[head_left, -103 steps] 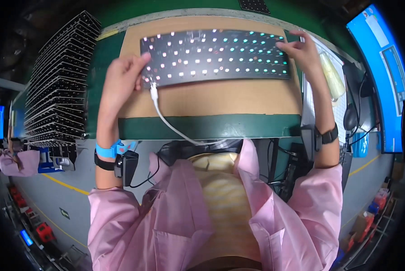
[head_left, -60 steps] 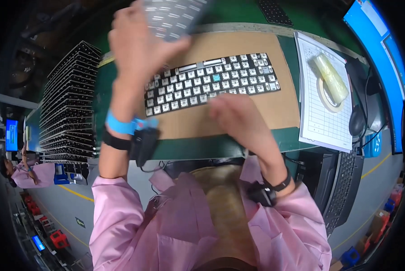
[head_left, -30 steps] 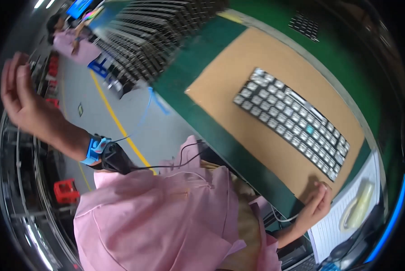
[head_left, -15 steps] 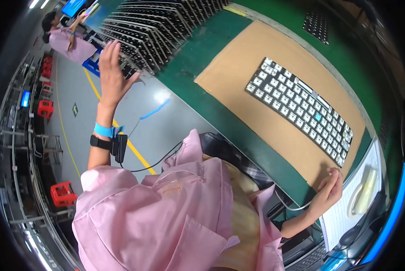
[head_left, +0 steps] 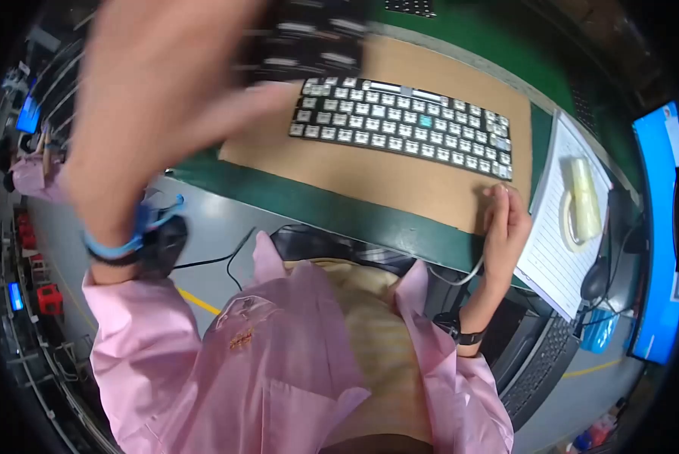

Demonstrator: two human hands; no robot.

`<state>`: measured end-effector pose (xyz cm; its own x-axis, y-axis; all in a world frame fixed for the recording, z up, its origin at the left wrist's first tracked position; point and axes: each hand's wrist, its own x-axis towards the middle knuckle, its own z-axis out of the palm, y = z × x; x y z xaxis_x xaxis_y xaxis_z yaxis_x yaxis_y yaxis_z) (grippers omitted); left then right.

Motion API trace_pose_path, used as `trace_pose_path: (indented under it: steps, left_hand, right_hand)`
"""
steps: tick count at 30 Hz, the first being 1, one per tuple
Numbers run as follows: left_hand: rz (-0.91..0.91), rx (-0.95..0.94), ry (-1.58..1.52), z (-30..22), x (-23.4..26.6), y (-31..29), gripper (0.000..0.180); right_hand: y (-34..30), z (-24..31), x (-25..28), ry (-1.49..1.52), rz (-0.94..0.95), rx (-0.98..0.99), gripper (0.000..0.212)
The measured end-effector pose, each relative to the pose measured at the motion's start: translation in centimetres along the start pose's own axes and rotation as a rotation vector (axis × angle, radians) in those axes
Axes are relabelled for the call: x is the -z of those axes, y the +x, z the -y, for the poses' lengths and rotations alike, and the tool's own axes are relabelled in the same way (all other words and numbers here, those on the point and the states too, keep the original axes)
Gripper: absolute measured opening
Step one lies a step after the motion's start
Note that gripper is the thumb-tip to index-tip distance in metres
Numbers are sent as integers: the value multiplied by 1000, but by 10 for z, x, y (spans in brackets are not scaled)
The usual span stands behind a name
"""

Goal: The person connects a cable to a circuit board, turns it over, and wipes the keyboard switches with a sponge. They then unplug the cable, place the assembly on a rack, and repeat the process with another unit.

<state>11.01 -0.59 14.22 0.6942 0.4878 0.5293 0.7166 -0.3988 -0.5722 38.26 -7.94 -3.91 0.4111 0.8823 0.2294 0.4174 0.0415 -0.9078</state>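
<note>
My left hand [head_left: 165, 98] is raised large and smeared by motion at the upper left, its fingertips cut off by the upper edge. Beside its thumb is a black board [head_left: 309, 38] with blurred pale patches, apparently in the hand's grip; the grip itself is hidden. Below and right of that board, a black keyboard without keycaps [head_left: 400, 121] lies on a brown mat [head_left: 339, 174]. Its switches are white apart from one teal one. My right hand [head_left: 504, 219] rests at the mat's right front, just below the keyboard's corner, fingers curled in with nothing visible in them.
The mat lies on a green table [head_left: 279, 188]. To the right are lined paper [head_left: 555, 242], a yellowish roll [head_left: 585, 200], a computer mouse [head_left: 595, 278], another keyboard [head_left: 540, 363] and a blue-lit monitor [head_left: 657, 227]. Another person [head_left: 37, 178] is at the far left.
My view has turned right. My left hand, open by the rack of black boards before, has come across above the mat with a black board. My right hand stays curled near the keyboard's corner.
</note>
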Motion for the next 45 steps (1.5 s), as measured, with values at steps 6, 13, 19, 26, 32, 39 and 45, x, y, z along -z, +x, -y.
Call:
trace_pose_path:
  steps: [6, 13, 19, 26, 32, 39, 45]
  left_hand:
    - [495, -215, -715, -99, -30, 98, 81]
    - [619, -12, -785, -215, -105, 129, 94]
    - [527, 307, -911, -196, -58, 77, 105]
    - [692, 490, -1031, -144, -65, -15, 100]
    - [606, 526, -1188, -129, -78, -38, 98]
    - [563, 496, -1085, -125, -87, -45, 95]
    - [521, 311, -876, -106, -98, -53, 92]
  right_hand:
    - [12, -19, 12, 199, -246, -17, 26]
    - [56, -65, 83, 348, -36, -11, 27]
    - [87, -85, 141, 425, 195, -154, 28]
    - [103, -79, 133, 132, 278, -183, 22]
    - [100, -79, 97, 13, 227, -97, 27]
    - [91, -67, 75, -99, 264, -39, 32]
    - [83, -64, 39, -30, 173, -67, 30]
